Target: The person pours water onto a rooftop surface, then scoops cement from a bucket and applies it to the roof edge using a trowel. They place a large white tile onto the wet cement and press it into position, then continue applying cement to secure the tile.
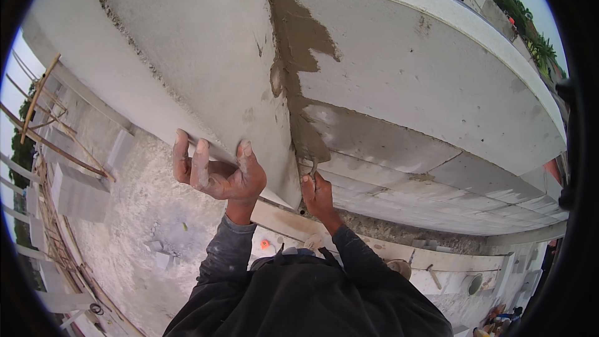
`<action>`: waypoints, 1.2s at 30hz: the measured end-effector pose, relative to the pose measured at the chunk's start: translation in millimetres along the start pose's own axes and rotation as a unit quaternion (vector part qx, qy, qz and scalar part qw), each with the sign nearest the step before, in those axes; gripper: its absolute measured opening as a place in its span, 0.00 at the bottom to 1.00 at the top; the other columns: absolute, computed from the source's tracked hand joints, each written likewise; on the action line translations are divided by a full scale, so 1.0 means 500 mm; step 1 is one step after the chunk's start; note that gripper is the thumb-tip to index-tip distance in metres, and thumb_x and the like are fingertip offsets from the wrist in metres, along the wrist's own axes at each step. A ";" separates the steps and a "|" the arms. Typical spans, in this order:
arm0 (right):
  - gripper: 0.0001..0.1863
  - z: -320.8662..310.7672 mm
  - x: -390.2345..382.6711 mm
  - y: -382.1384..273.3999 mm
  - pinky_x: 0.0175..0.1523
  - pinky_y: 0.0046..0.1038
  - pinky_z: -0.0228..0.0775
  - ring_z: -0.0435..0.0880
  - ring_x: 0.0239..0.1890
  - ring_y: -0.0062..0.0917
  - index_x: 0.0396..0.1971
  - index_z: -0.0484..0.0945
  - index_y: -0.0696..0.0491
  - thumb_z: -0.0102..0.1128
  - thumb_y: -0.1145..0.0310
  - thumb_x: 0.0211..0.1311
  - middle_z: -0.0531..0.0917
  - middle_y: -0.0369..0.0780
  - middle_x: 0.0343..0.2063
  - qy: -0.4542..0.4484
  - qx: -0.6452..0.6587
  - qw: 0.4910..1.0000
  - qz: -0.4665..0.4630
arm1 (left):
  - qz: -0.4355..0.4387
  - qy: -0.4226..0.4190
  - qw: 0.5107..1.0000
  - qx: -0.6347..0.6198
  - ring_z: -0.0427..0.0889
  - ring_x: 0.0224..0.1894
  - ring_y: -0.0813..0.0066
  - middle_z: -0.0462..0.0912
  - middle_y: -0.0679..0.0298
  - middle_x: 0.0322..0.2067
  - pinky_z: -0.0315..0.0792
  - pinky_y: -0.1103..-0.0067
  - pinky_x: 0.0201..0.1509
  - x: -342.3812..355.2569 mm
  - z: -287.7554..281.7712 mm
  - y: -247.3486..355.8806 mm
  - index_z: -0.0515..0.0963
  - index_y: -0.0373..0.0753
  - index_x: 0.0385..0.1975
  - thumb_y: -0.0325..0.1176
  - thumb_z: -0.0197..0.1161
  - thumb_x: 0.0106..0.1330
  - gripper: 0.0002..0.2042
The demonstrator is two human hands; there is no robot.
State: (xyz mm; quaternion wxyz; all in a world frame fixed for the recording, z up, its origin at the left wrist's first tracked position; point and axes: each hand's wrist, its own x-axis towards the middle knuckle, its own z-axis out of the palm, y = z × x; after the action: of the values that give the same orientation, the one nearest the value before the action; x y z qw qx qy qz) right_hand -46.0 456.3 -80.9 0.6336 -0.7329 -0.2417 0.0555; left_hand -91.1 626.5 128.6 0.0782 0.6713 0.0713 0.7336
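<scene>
My right hand [319,198] grips the handle of a trowel [313,166]. The trowel is in the corner where a grey concrete column [243,81] meets a wall of large pale blocks [424,68]. Wet brown-grey mortar [298,40] runs down that joint and is smeared onto the block faces beside it. My left hand [221,178] is raised at the lower left edge of the column, palm up, fingers apart and slightly bent. It holds nothing; whether its fingertips touch the column I cannot tell.
Below me lie a long board [281,219], a small orange object [265,244], a hammer [434,276] and a round bowl [475,284]. At the left stand bamboo poles [38,101] and stacked pale blocks [80,192], with broken pieces [161,249] on the dusty floor.
</scene>
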 end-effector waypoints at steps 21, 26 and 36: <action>0.19 -0.193 -0.189 0.222 0.28 0.41 0.80 0.89 0.29 0.40 0.39 0.74 0.53 0.61 0.51 0.75 0.84 0.43 0.28 -0.096 -0.478 0.873 -0.025 | 0.015 -0.011 0.999 -0.031 0.61 0.72 0.52 0.59 0.45 0.65 0.65 0.58 0.74 0.006 0.001 -0.011 0.64 0.36 0.62 0.34 0.70 0.68 0.27; 0.18 -0.219 -0.097 0.040 0.29 0.37 0.81 0.90 0.28 0.37 0.43 0.75 0.54 0.64 0.53 0.71 0.83 0.42 0.31 -0.151 -0.538 0.827 -0.058 | 0.004 -0.016 1.000 -0.004 0.61 0.70 0.52 0.61 0.44 0.66 0.64 0.58 0.71 -0.002 -0.003 -0.005 0.66 0.40 0.62 0.36 0.72 0.68 0.27; 0.19 -0.302 0.018 -0.399 0.33 0.38 0.82 0.89 0.27 0.39 0.44 0.80 0.58 0.60 0.54 0.76 0.85 0.45 0.30 -0.158 -0.583 0.794 -0.065 | 0.009 -0.018 1.000 -0.009 0.62 0.71 0.52 0.61 0.44 0.66 0.66 0.57 0.72 0.004 0.000 0.008 0.67 0.35 0.61 0.28 0.69 0.67 0.25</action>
State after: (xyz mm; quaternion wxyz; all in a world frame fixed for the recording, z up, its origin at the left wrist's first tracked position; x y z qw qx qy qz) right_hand -36.3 339.9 140.4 0.0410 -0.9270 -0.3722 -0.0226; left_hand -91.4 623.2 131.1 0.0791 0.6842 0.0569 0.7227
